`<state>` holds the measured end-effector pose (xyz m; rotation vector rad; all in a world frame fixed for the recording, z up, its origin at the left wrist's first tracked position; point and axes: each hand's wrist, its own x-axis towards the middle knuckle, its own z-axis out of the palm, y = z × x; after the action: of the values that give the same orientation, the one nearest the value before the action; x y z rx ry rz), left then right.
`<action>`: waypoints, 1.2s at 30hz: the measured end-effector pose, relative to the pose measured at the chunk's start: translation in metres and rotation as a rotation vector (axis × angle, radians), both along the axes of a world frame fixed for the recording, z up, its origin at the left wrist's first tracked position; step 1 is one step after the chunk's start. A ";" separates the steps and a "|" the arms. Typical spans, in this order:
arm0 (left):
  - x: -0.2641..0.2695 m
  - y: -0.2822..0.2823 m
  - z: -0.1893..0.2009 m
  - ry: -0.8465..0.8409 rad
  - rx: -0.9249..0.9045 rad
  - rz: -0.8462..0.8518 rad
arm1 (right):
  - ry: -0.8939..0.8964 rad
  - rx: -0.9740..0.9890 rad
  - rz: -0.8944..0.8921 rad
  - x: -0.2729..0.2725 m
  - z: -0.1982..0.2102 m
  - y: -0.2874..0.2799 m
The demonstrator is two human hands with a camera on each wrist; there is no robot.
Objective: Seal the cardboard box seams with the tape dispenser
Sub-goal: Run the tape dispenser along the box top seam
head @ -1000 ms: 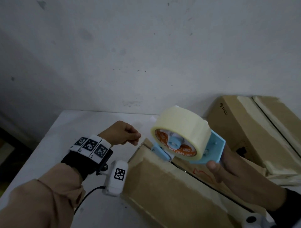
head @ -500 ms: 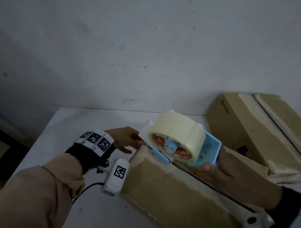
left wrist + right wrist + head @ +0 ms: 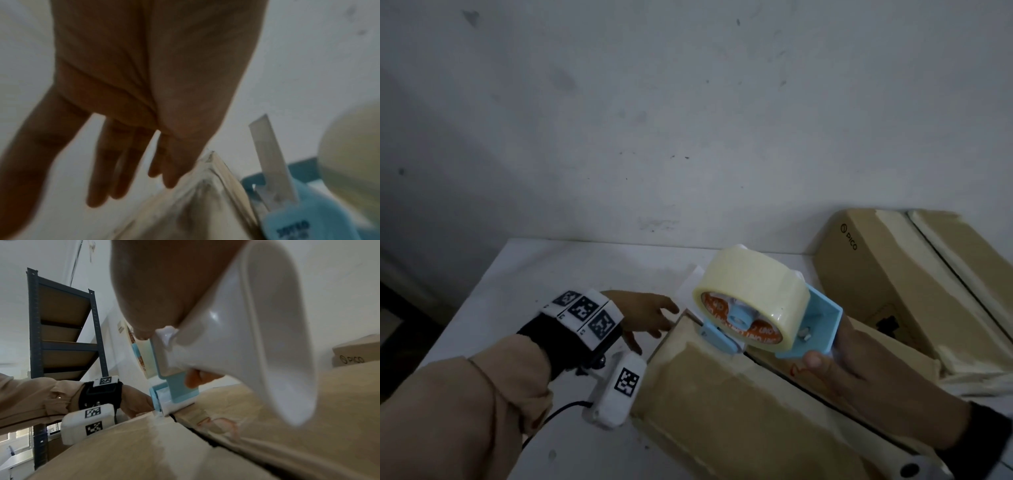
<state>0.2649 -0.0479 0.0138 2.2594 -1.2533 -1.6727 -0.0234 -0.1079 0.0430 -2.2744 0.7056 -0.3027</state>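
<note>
A brown cardboard box (image 3: 722, 404) lies in front of me, its dark centre seam (image 3: 808, 387) running toward the lower right. My right hand (image 3: 859, 373) grips the white handle (image 3: 257, 331) of a blue tape dispenser (image 3: 815, 325) with a cream tape roll (image 3: 753, 287). The dispenser's front end sits on the box's far edge (image 3: 162, 408) at the seam. A loose tape end (image 3: 269, 155) stands up from it. My left hand (image 3: 650, 315) is open with straight fingers (image 3: 131, 168), reaching down beside the box's far left corner (image 3: 211, 162).
A second cardboard box (image 3: 893, 274) marked PICO stands at the right against the wall. The white table (image 3: 524, 291) extends to the left. A dark metal shelf rack (image 3: 61, 331) stands off to the left in the right wrist view.
My left hand went from a pinch above the table to open fingers at the box's far corner. The dispenser came down a little onto the box's far edge.
</note>
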 end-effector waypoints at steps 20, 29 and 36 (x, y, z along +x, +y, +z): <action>-0.029 0.033 -0.031 0.335 -0.350 0.158 | -0.065 0.047 0.025 0.005 0.005 0.001; -0.070 0.048 -0.007 -0.280 -0.612 -0.022 | -0.050 0.087 -0.003 0.006 0.010 0.006; -0.074 0.045 -0.016 -0.491 -0.532 -0.010 | 0.028 0.047 0.021 0.007 0.008 -0.001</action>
<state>0.1910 -0.0031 -0.0022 2.3559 -1.5576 -0.6605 -0.0168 -0.1091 0.0512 -2.2439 0.6955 -0.2417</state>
